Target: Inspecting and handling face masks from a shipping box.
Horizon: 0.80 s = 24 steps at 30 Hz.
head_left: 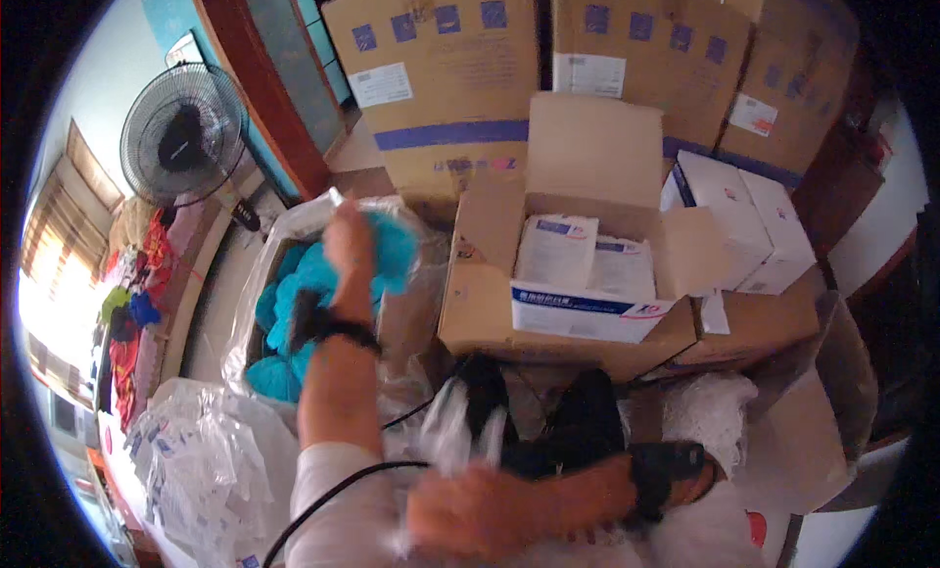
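Left hand pinches a teal item over the clear bag; right hand's grip is blurred, can't tell. Lift clear of the rim.

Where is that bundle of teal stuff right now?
The teal bundle sits left of centre in the head view, inside a clear plastic bag, beside the open cardboard box; the left hand reaches into it.

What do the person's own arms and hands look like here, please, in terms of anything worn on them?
Both hands are bare. The left hand has a black strap around its wrist, with a thin black cable running down past a pale, pushed-up sleeve. The right hand is motion-blurred; a black band wraps that wrist.
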Motion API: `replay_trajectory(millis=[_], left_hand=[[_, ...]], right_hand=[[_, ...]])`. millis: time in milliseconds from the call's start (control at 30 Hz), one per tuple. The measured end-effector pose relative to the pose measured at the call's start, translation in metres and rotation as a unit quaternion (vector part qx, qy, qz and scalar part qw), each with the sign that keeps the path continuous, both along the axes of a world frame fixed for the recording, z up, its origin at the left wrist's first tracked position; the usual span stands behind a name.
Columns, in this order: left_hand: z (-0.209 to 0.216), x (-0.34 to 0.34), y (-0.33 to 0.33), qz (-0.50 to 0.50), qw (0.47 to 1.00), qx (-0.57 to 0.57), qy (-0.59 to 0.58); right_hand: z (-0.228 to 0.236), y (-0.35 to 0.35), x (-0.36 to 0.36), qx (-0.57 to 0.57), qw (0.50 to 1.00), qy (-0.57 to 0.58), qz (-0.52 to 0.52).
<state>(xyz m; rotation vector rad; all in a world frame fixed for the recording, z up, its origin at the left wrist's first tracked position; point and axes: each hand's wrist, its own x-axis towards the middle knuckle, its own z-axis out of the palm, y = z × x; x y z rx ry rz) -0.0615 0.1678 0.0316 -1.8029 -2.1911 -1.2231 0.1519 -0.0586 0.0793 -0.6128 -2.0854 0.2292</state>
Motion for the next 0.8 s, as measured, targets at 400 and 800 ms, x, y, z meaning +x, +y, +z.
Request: replay_trajectory(millis=[400,800], left_hand=[[-0.071,-0.225,-0.015,0.098,0.891,0.090,-0.434],[-0.123,-0.424,0.089,0.322,0.825,-0.327,0.330]], right_hand=[[-0.072,-0.057,0.138,-0.580,0.685,0.369,-0.241],[-0.154,-0.127,0.241,-0.498,0.612,0.436,-0.432]])
